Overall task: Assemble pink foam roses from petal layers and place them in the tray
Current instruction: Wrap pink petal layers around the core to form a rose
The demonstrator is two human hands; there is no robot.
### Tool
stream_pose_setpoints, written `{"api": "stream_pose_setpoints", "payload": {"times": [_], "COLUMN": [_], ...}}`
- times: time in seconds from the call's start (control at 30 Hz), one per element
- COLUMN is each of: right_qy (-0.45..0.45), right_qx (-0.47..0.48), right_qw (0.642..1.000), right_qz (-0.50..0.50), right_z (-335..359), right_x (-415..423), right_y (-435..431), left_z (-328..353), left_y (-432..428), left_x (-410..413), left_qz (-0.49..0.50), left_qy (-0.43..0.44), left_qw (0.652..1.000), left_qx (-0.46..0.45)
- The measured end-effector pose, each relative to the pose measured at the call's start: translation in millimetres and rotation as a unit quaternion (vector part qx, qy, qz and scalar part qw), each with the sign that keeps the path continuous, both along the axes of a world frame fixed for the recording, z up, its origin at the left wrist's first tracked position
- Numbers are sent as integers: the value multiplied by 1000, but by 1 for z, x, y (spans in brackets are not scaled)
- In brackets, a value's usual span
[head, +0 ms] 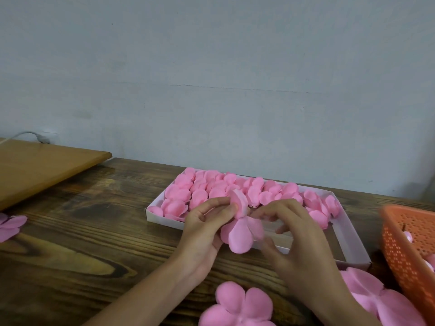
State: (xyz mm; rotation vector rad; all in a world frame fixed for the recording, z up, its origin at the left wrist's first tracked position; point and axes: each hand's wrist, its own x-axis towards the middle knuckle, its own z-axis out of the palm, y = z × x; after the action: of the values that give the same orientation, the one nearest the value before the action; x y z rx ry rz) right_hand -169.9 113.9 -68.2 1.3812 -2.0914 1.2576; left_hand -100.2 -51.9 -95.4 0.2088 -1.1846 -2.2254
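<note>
Here, left grip (202, 229) and right grip (296, 234) snug around one matte, round-petalled pink foam rose (240, 234).

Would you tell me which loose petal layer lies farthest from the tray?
The petal layer at the left edge; the others lie near the tray.

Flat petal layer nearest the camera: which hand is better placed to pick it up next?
Probably right. The left hand pinches the bud of the half-built rose, while the right hand is only at its outer petals, and the flat petal layer lies close beside that forearm.
</note>
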Motion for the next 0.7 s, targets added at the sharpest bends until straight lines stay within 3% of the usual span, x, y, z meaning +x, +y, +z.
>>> {"api": "stream_pose_setpoints", "payload": {"times": [0.37, 0.5, 0.7], "right_qy": [159, 175, 176], "right_qx": [61, 81, -1], "right_qw": [985, 981, 983], "right_qz": [-10, -32, -46], "right_z": [-17, -21, -18], "right_x": [-5, -8, -7], "right_y": [-2, -2, -4], "left_z": [-2, -2, -2], "left_y": [2, 3, 4], "left_x": [2, 2, 1], "left_qz": [16, 24, 20], "left_qy": [-31, -40, -36], "left_qw": [999, 999, 998], "left_qx": [-25, -25, -45]}}
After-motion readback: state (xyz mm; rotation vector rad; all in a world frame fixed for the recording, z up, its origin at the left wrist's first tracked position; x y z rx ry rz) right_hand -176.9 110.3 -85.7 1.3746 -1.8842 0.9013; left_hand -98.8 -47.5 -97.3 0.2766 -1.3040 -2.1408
